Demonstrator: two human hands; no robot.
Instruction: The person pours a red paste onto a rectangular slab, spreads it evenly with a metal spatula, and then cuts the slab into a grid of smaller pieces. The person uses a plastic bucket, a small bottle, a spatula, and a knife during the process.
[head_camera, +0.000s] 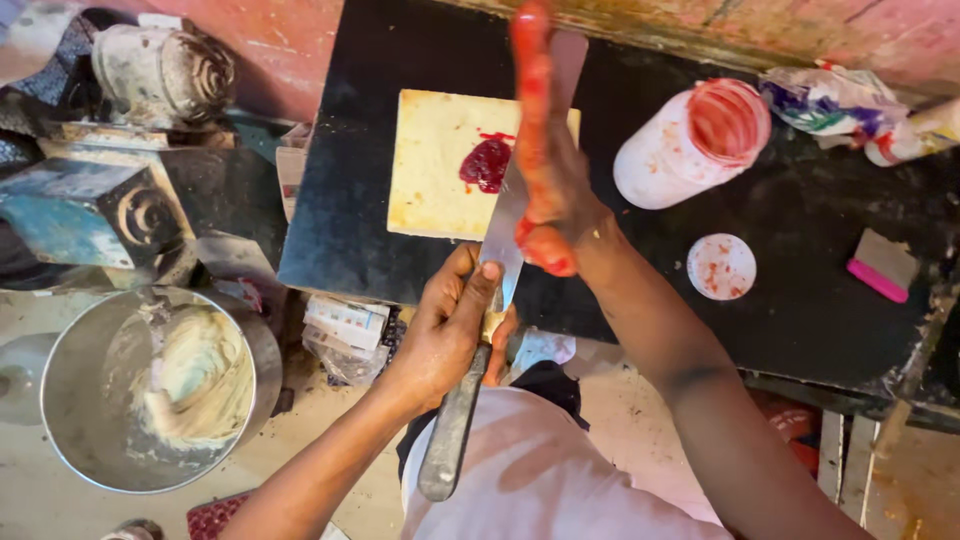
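Palette knife (497, 262) in left hand (450, 330) grip, red-smeared right hand (548, 170) flat on blade, open jar (690, 142) red inside, pot (150, 390) of cream paste

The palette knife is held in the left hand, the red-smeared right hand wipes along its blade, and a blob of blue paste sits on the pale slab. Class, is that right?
Not quite: the head view shows the paste on the pale slab is red, not blue. The left hand does grip the palette knife, and the red-smeared right hand lies along its blade.

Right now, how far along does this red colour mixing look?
Done: the white jar lies open, its lid off, and a red blob sits on the cream slab. In hand: the left hand grips a palette knife while the red-smeared right hand wipes its blade. Left: the blob looks unspread, and the bowl of cream paste shows no red.
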